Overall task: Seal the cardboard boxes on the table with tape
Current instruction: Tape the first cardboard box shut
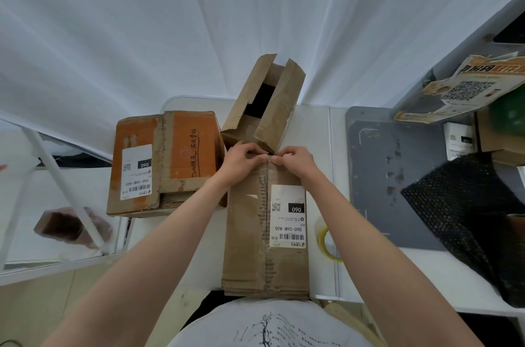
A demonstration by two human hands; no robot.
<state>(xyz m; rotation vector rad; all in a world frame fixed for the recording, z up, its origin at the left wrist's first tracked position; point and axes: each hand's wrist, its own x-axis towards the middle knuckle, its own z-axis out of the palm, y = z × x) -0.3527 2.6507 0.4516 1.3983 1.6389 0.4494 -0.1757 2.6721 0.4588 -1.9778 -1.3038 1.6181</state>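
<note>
White table (312, 130): open box (264, 107) just beyond hands (268, 160).

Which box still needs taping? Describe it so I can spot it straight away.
On the white table, look past the long brown box that both hands are working on, toward the curtain. The open box lies just beyond it; unlike its neighbours, its flaps stand apart over a dark inside.

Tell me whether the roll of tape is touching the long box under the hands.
Cannot tell. In the head view the tape roll lies on the table right of the long box, but the right forearm covers the stretch between them, so neither contact nor gap shows.
</note>
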